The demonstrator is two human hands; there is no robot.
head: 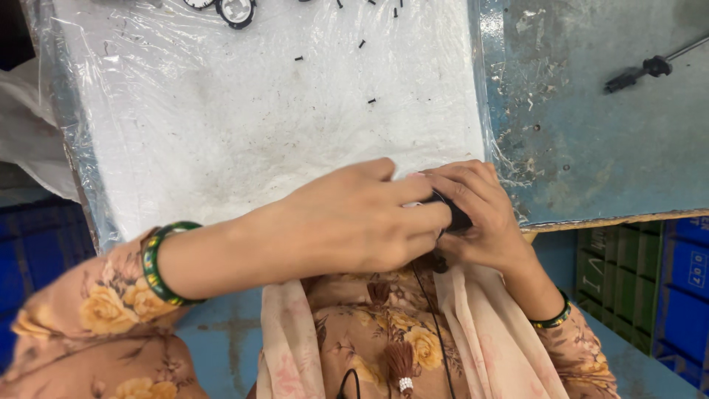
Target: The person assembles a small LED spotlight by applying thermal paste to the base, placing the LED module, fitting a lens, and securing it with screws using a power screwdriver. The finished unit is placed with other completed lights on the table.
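Note:
My left hand (362, 218) and my right hand (476, 218) meet at the near edge of a white foam pad (244, 118) wrapped in clear plastic. Between the fingertips of both hands is a small black part (454, 218), mostly hidden by the fingers. A thin black wire (432, 318) hangs down from it over my lap. Both wrists wear green bangles.
Tiny black screws (371, 100) lie scattered on the pad, with round black-and-white parts (236, 10) at its far edge. A worn blue-grey bench top (591, 133) lies to the right, with a black-tipped tool (642, 70) on it. Green and blue crates (650, 281) stand below.

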